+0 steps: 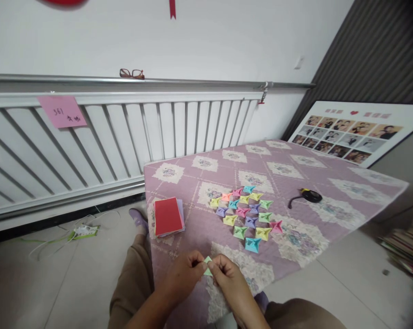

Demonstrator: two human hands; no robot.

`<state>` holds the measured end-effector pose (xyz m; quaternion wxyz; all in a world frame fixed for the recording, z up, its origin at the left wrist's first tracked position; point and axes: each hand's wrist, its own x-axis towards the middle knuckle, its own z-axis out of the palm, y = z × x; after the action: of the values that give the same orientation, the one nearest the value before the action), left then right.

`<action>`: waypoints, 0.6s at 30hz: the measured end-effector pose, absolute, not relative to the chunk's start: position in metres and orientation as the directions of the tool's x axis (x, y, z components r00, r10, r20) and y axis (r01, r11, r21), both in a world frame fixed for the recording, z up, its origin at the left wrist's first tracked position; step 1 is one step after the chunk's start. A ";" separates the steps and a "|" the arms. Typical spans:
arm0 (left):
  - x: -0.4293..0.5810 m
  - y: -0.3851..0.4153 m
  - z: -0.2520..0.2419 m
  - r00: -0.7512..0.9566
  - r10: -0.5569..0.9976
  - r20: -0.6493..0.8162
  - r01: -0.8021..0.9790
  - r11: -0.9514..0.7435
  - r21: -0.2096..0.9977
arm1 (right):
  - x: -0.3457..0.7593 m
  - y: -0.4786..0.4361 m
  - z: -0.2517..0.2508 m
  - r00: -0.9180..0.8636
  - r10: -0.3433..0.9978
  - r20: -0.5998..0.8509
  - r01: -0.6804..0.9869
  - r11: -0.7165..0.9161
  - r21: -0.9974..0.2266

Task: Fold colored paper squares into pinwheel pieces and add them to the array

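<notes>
A small light green piece of folded paper (208,266) is pinched between both hands above the near edge of the table. My left hand (187,269) grips its left side with thumb and fingers closed. On its right side, my right hand (227,274) presses with the thumb on top. Fingers cover much of the paper, so its full shape is hidden. Just beyond the hands stand several folded paper pieces (252,244) in blue, green, yellow, pink and purple, set out in slanting rows. To the left lies a stack of coloured paper (168,216) with a red sheet uppermost.
A purple floral cloth (199,183) covers the table. Toward the right lies a black and yellow tape measure (311,196) with a strap. A white radiator (165,130) runs behind the table, and a photo board (357,132) leans at the back right. A power strip (85,231) sits on the floor.
</notes>
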<state>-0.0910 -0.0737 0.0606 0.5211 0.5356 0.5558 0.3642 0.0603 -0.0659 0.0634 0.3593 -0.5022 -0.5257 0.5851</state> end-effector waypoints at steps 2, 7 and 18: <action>-0.090 -0.074 0.063 0.121 0.973 -0.197 0.218 0.167 0.961 | 0.060 -0.067 0.064 -0.205 0.960 -0.190 0.133 -0.165 -0.977; -0.088 -0.076 0.068 0.136 0.935 -0.327 0.129 0.311 0.942 | 0.059 -0.069 0.062 -0.208 0.949 -0.238 0.108 -0.219 -0.970; -0.082 -0.088 0.062 0.113 0.977 -0.181 -0.217 0.202 0.955 | 0.057 -0.077 0.069 -0.107 0.957 -0.269 -0.201 -0.286 -0.937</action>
<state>-0.0823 -0.0879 0.0618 0.6226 0.4110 0.4621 0.4795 0.0570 -0.0766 0.0688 0.4558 -0.4888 -0.3866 0.6355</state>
